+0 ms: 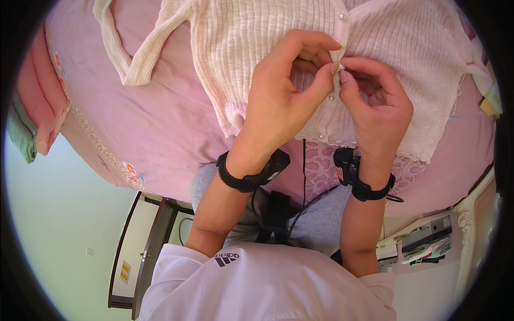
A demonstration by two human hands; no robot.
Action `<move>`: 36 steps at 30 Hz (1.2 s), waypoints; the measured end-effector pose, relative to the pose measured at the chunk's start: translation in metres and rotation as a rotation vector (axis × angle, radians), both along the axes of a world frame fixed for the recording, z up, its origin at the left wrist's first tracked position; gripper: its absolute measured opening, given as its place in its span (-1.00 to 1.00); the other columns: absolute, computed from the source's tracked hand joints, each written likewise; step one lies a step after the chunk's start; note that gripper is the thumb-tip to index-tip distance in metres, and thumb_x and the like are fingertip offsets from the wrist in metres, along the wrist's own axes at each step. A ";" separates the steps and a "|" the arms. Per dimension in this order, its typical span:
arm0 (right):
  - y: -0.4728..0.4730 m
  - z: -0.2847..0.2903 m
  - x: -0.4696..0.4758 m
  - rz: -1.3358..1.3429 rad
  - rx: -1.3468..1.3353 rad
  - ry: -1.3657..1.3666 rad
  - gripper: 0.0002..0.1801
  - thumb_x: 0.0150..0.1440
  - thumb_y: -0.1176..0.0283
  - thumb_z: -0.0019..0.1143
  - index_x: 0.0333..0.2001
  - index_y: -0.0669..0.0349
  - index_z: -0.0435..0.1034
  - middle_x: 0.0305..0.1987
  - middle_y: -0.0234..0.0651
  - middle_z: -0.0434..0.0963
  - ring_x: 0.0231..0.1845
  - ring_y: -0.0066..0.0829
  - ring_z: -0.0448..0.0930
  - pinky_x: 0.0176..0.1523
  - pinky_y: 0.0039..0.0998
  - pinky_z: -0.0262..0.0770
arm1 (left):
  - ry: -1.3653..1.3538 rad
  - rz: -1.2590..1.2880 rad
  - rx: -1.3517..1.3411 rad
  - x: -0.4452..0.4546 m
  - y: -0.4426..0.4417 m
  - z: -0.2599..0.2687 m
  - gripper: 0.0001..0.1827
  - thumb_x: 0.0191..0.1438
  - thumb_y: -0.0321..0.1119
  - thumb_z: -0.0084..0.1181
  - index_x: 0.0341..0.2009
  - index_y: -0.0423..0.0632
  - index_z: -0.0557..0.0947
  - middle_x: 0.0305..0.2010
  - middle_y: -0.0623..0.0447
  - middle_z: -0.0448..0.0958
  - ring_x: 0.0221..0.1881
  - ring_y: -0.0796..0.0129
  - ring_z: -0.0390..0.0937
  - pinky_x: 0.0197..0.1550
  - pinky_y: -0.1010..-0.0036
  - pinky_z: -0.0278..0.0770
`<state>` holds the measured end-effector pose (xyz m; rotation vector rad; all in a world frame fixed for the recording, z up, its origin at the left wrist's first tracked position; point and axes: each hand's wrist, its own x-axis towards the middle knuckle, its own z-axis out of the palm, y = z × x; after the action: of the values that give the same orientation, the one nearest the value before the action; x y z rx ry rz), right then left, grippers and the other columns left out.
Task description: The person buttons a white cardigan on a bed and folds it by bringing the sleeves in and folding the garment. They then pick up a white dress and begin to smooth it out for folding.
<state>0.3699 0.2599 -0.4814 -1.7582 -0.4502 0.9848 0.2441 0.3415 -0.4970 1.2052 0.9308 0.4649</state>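
A cream ribbed knit cardigan [233, 48] lies spread on a pink bedsheet [172, 120], one sleeve bent out to the upper left. Along its front band sit pearl-like buttons, one [343, 17] above my hands and others below them. My left hand [291, 80] pinches the band's edge between thumb and fingers. Close beside it, my right hand [375, 88] has thumb and forefinger on the band at a pearl-like button [341, 67]. The fingertips nearly meet there. Whether this button sits in its hole cannot be told.
Folded pink bedding [44, 96] and a green cloth [22, 128] lie at the far left. A dark-edged door [150, 240] stands at lower left. Black straps with devices are on both wrists, and cables run over my lap. Folded clothes [429, 250] sit at lower right.
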 end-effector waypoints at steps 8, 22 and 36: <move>-0.003 -0.005 -0.002 -0.013 -0.009 -0.097 -0.83 0.07 0.67 0.34 -0.22 0.29 0.59 -0.28 -0.41 0.68 -0.31 -0.65 0.65 -0.18 -0.60 0.57 | 0.020 0.021 0.089 0.003 -0.003 -0.003 -0.68 0.12 -0.63 0.18 -0.01 -0.13 0.59 -0.23 0.13 0.52 -0.18 0.50 0.52 -0.07 0.57 0.52; 0.001 -0.001 -0.002 -0.041 0.081 0.034 -0.83 0.14 0.75 0.26 -0.17 0.37 0.55 -0.21 -0.38 0.63 -0.25 -0.62 0.63 -0.14 -0.61 0.57 | -0.021 0.108 0.035 0.004 -0.004 -0.009 -0.74 0.14 -0.60 0.19 -0.06 -0.12 0.60 -0.21 0.06 0.54 -0.22 0.40 0.60 -0.13 0.52 0.57; -0.006 -0.003 0.008 -0.157 0.124 -0.115 -0.90 0.22 0.65 0.24 -0.16 0.36 0.53 -0.21 -0.37 0.58 -0.21 -0.62 0.58 -0.12 -0.62 0.52 | 0.020 0.246 0.092 0.005 -0.003 -0.008 -0.70 0.14 -0.65 0.21 -0.04 -0.11 0.58 -0.18 0.09 0.54 -0.29 0.47 0.57 -0.25 0.57 0.53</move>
<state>0.3779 0.2535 -0.4843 -1.7156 -0.4292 0.7331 0.2488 0.3387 -0.5055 1.1847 1.0910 0.6994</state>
